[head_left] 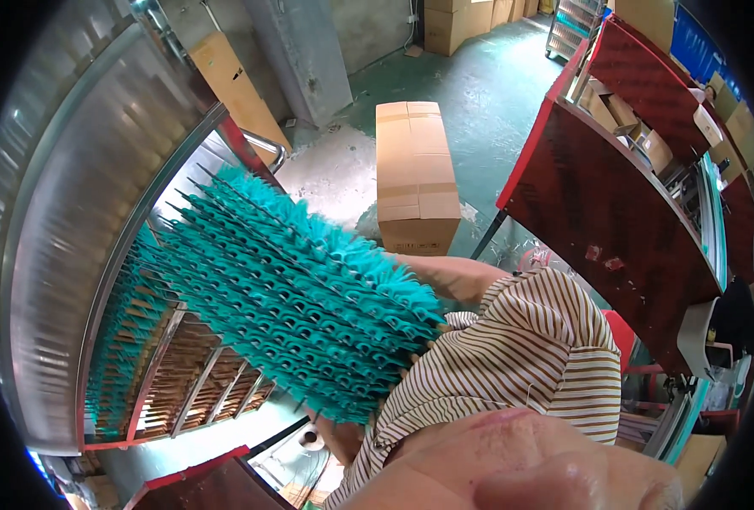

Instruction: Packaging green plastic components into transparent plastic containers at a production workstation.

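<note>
A large block of teal pieces [300,289], stacked in close rows on thin dark rods, fills the space in front of my chest. Its upper edge looks feathery, and small round openings run along its side. The rod tips at the far left end point into a metal cabinet [79,212]. My right forearm [449,274] reaches along the far side of the block, its hand hidden behind it. On the near side, my left forearm [340,438] comes up beneath the lower edge; its fingers are covered too. Both arms are against the block, but the grip cannot be seen.
Below the block, the cabinet's red-edged rack [173,374] holds more teal pieces and brown rods. A closed cardboard box [415,170] stands on the green floor ahead. Dark red panelled workbenches [606,212] line the right; another red-edged panel [198,484] is at the lower left.
</note>
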A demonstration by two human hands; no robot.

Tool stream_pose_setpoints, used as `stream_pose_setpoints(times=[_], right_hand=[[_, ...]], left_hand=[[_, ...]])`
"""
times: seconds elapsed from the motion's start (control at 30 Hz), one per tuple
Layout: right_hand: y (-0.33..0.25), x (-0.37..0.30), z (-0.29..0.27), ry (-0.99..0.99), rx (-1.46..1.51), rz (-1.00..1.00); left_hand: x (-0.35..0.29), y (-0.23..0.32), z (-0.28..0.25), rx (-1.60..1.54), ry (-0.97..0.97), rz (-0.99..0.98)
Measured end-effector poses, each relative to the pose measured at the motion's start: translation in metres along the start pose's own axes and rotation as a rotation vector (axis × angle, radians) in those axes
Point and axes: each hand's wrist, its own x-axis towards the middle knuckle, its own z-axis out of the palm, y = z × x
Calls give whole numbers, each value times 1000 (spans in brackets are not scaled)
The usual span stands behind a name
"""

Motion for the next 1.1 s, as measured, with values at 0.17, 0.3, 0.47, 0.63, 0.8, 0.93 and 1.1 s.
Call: stream_pose_setpoints(times=[0.17,0.3,0.47,0.63,0.8,0.93,1.1], right_hand=[[4,-29,-13,53,-23,-17],[15,-22,-6,82,-120,188],[6,12,9,38,-352,574],[-15,19,8,78,-734,798],[7,61,-10,-141,-1003,990],[15,79,-14,-420,-1080,1106],[13,97,-21,-723,-1083,1157]], left_hand=[[2,-15,-3,101,99,94],[-51,-31,-26,62,252,354],[-118,-94,-44,-84,480,817],[-147,-149,-30,-184,703,1190],[-136,-165,-59,-197,401,1271],[-138,-179,-43,-53,252,1379],[-137,-212,-7,230,292,1648]])
